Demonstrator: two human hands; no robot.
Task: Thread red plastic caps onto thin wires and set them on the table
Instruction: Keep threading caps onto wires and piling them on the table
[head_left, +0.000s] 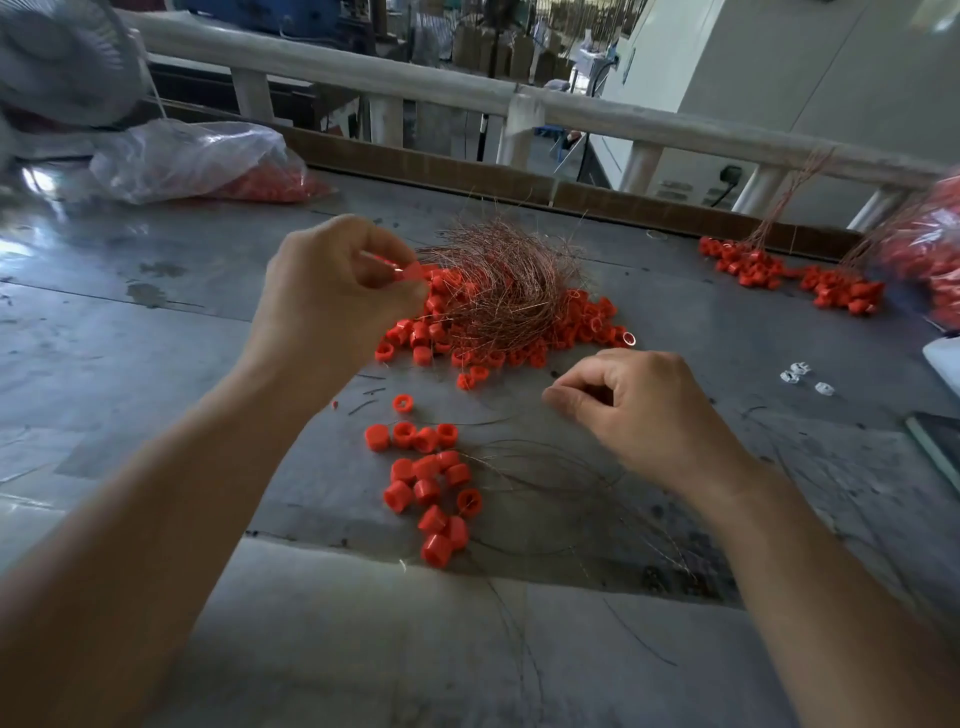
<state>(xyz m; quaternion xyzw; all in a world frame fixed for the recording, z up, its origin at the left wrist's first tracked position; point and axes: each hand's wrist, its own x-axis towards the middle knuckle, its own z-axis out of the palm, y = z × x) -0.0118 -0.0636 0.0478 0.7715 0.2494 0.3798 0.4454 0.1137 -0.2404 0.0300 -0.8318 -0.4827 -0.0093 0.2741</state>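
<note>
**Fingers (366, 236) of left hand (332, 296) pinch red cap (411, 272)**

Right hand (644, 410) curled, thumb to forefinger; hold unclear. Clear bag (192, 156) far left holds red caps (270, 183), right-edge bag (930, 249) too. Held cap small, blurred, above wire tangle (498, 280) on table (156, 322).

Forearms, left hand (332, 296) and right hand (649, 410) are bare.
</note>
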